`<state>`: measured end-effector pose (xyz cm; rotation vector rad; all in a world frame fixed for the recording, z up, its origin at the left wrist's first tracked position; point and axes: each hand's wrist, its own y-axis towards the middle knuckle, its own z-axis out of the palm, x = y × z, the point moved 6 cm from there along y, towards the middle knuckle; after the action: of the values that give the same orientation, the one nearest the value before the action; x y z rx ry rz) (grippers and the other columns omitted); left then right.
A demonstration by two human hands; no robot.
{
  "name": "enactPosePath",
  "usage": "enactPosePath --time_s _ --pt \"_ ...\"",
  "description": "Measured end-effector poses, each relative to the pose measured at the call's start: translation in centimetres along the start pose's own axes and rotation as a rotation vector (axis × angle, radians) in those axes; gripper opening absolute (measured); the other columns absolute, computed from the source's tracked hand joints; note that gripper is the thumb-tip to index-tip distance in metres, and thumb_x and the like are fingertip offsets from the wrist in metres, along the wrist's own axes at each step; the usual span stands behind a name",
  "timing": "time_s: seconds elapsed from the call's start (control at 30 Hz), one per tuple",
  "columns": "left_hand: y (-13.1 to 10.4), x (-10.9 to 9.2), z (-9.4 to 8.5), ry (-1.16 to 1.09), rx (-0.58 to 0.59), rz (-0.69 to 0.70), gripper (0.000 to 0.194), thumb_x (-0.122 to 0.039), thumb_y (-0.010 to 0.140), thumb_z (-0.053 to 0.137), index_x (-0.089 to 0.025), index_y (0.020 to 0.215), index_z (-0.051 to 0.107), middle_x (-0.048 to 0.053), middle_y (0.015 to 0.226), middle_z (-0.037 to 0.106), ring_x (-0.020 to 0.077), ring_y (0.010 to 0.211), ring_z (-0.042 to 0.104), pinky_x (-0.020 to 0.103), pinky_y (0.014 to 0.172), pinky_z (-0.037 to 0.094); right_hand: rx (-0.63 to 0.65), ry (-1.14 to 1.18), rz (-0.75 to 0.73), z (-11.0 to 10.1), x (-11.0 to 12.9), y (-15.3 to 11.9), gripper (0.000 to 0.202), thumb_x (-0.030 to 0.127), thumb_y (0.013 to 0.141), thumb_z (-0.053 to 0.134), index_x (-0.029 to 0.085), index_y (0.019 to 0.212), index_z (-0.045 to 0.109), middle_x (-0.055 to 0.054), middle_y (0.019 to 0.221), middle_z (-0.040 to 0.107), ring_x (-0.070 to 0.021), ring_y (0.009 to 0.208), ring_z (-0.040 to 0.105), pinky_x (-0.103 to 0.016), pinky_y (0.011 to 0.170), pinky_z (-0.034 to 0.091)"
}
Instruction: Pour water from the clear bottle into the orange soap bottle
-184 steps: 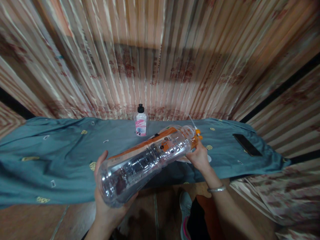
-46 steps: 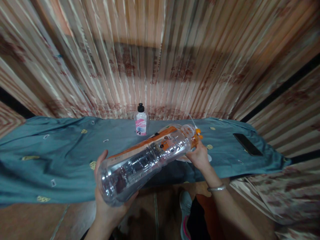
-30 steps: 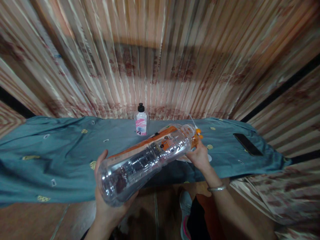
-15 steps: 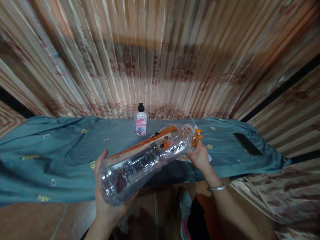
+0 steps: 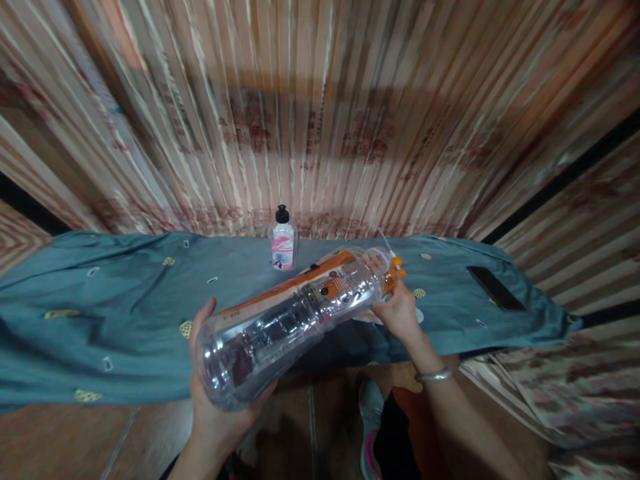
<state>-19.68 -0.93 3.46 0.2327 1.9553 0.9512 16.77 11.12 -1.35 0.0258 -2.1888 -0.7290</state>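
A large clear plastic bottle (image 5: 290, 327) with an orange label is held tilted above the cloth, its base toward the lower left and its neck toward the upper right. My left hand (image 5: 220, 407) is wrapped round the base from below. At the neck, my right hand (image 5: 399, 310) grips the bottle by its orange cap (image 5: 390, 279); the fingertips are partly hidden behind it. Small orange pieces and a thin white strip stick out beside the cap. Behind the bottle stands a small clear squeeze bottle (image 5: 283, 247) with a black top and a pink-and-white label.
A teal cloth with yellow prints (image 5: 135, 300) covers the narrow table. To the right lies a black phone (image 5: 496, 288). A flat white item (image 5: 419, 315) shows partly beneath my right hand. Pleated curtains (image 5: 310, 120) hang close behind the table.
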Motion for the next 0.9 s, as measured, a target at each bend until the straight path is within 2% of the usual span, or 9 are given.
enactPosePath --time_s 0.13,0.2,0.3,0.4,0.47,0.6,0.63,0.77,0.9 --pt "0.3 0.3 -0.5 0.019 -0.028 -0.034 0.124 -0.027 0.040 0.104 -0.029 0.157 0.063 0.000 0.101 0.075 0.0230 0.072 0.071 0.039 0.060 0.067 0.003 -0.015 0.005 0.0 0.1 0.0 0.061 0.047 0.070 0.084 0.025 0.125 0.072 -0.010 0.108 0.089 -0.0382 0.097 0.088 -0.048 0.084 0.072" --pt "0.1 -0.2 -0.1 -0.042 -0.067 -0.149 0.118 -0.024 0.035 0.104 -0.029 0.148 0.069 0.000 0.103 0.074 0.0231 0.073 0.070 0.039 0.060 0.067 0.004 -0.017 0.006 0.0 0.2 0.0 0.059 0.048 0.070 0.084 0.026 0.123 0.072 -0.010 0.105 0.089 -0.0378 0.094 0.088 -0.047 0.082 0.072" --pt "-0.9 -0.6 1.0 -0.265 -0.211 -0.503 0.116 -0.024 0.042 0.099 -0.030 0.153 0.067 -0.001 0.098 0.074 0.0237 0.070 0.069 0.041 0.060 0.067 0.002 -0.008 -0.002 0.0 0.3 0.1 0.059 0.048 0.071 0.083 0.025 0.124 0.072 -0.010 0.108 0.089 -0.0377 0.097 0.088 -0.048 0.085 0.072" --pt "-1.7 -1.1 1.9 -0.370 -0.257 -0.653 0.121 -0.023 0.039 0.099 -0.031 0.155 0.065 -0.002 0.095 0.075 0.0255 0.070 0.069 0.043 0.060 0.067 0.004 -0.006 0.001 0.0 0.2 0.1 0.061 0.048 0.071 0.083 0.025 0.126 0.071 -0.011 0.110 0.089 -0.0379 0.099 0.087 -0.048 0.087 0.072" --pt "-1.5 -0.8 1.6 -0.328 -0.252 -0.619 0.118 -0.024 0.039 0.100 -0.032 0.153 0.067 -0.001 0.098 0.074 0.0259 0.073 0.069 0.043 0.061 0.067 0.012 -0.010 0.005 0.0 0.1 0.1 0.063 0.048 0.071 0.083 0.024 0.127 0.070 -0.011 0.110 0.089 -0.0384 0.100 0.087 -0.049 0.087 0.072" --pt "-0.2 0.0 -0.1 -0.062 -0.192 -0.321 0.109 -0.022 0.029 0.101 -0.028 0.136 0.075 0.004 0.111 0.072 0.0268 0.085 0.066 0.043 0.068 0.065 0.023 -0.008 0.012 0.0 0.1 0.0 0.063 0.047 0.071 0.084 0.025 0.129 0.070 -0.011 0.113 0.088 -0.0393 0.102 0.087 -0.051 0.090 0.071" --pt "-0.1 0.5 -0.3 -0.051 -0.181 -0.298 0.111 -0.019 0.024 0.099 -0.027 0.132 0.076 0.004 0.108 0.072 0.0266 0.085 0.065 0.044 0.069 0.065 0.021 -0.008 0.014 0.0 0.1 0.0 0.063 0.046 0.070 0.084 0.025 0.128 0.070 -0.011 0.112 0.088 -0.0393 0.102 0.087 -0.051 0.090 0.071" --pt "-0.7 1.9 -0.8 0.014 -0.152 -0.283 0.114 -0.026 0.035 0.098 -0.033 0.146 0.071 0.004 0.111 0.068 0.0330 0.100 0.064 0.047 0.074 0.067 0.012 -0.003 0.018 0.0 0.1 0.0 0.061 0.044 0.069 0.085 0.026 0.126 0.070 -0.010 0.110 0.089 -0.0388 0.100 0.087 -0.049 0.088 0.071" --pt "-1.4 2.6 -0.7 0.097 -0.103 -0.224 0.117 -0.034 0.042 0.100 -0.033 0.154 0.066 0.007 0.124 0.068 0.0368 0.109 0.065 0.060 0.100 0.064 0.017 -0.006 0.026 0.0 0.1 0.1 0.063 0.045 0.069 0.086 0.026 0.127 0.070 -0.011 0.111 0.089 -0.0395 0.101 0.087 -0.050 0.087 0.071"
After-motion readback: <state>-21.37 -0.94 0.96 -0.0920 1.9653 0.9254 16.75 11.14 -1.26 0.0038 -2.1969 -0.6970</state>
